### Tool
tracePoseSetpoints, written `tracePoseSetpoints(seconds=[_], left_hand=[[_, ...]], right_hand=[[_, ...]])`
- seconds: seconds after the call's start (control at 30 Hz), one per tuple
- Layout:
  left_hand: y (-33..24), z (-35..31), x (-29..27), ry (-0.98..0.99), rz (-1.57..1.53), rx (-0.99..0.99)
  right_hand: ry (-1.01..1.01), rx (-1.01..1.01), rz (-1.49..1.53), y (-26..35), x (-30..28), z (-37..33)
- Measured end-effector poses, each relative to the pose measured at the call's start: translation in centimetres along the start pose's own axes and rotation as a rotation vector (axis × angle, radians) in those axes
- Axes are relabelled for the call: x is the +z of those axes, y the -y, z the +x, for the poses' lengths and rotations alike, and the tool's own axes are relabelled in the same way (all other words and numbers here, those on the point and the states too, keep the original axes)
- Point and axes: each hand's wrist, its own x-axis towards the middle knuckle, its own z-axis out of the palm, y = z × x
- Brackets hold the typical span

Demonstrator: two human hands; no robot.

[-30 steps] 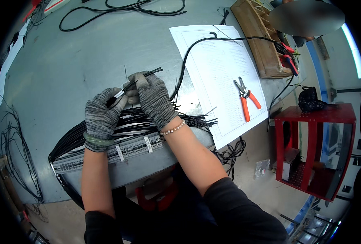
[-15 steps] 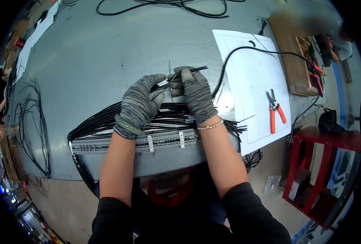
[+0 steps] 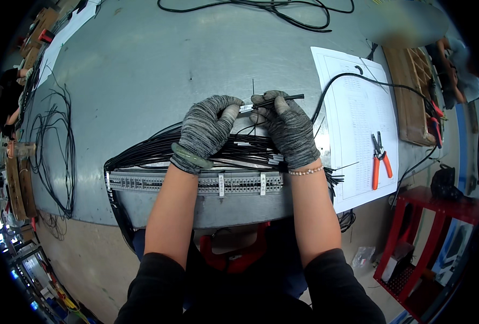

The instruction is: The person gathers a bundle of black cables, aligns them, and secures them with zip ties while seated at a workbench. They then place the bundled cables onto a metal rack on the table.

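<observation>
Both of my hands wear grey knit gloves and meet above the metal table. My left hand (image 3: pixel 207 127) is closed in a pinch on a white marker sleeve (image 3: pixel 246 108) with dark print. My right hand (image 3: pixel 289 129) grips a few black wires (image 3: pixel 294 98), their ends sticking out to the right past the fingers. Below the hands lies a thick bundle of black wires (image 3: pixel 153 149) with several white sleeves among them. Along the table's near edge runs a grey terminal block strip (image 3: pixel 191 183), with the bundle bending round at its left end.
On the right a printed paper sheet (image 3: pixel 353 162) carries orange-handled wire strippers (image 3: pixel 381 162). A black cable (image 3: pixel 396 83) crosses it toward a wooden box (image 3: pixel 407 97). Coiled cable (image 3: pixel 282 8) lies at the far edge, loose wires (image 3: pixel 61 140) at left. A red cart (image 3: pixel 412 232) stands right; other people work nearby.
The view has shifted, so the table items appear farther right. My left fingers have closed in on the white sleeve, which now lies level, and the wires in my right hand point more level.
</observation>
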Motion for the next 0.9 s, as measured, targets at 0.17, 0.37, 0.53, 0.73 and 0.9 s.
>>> tracePoseSetpoints(seconds=[0.17,0.37,0.53,0.73,0.9], left_hand=[[0.3,-0.2,-0.1,-0.038,-0.095,0.055],[0.6,-0.2,0.1,-0.074,-0.034,0.1],[0.3,-0.3,0.1,-0.123,0.001,0.218],[0.2,-0.2,0.1,-0.327,0.318,0.482],[0.3,-0.1,0.3,-0.279,0.421,0.426]], right_hand=[[-0.02,-0.019,0.004,0.1,0.7,-0.1],[-0.108,0.085,-0.433,1.1,2.1,-0.6],[-0.071,0.045,-0.405,0.6,1.8,-0.5],[-0.144,0.073,-0.427,1.0,2.9,-0.7],[-0.15,0.031,-0.512,0.5,2.3,-0.4]])
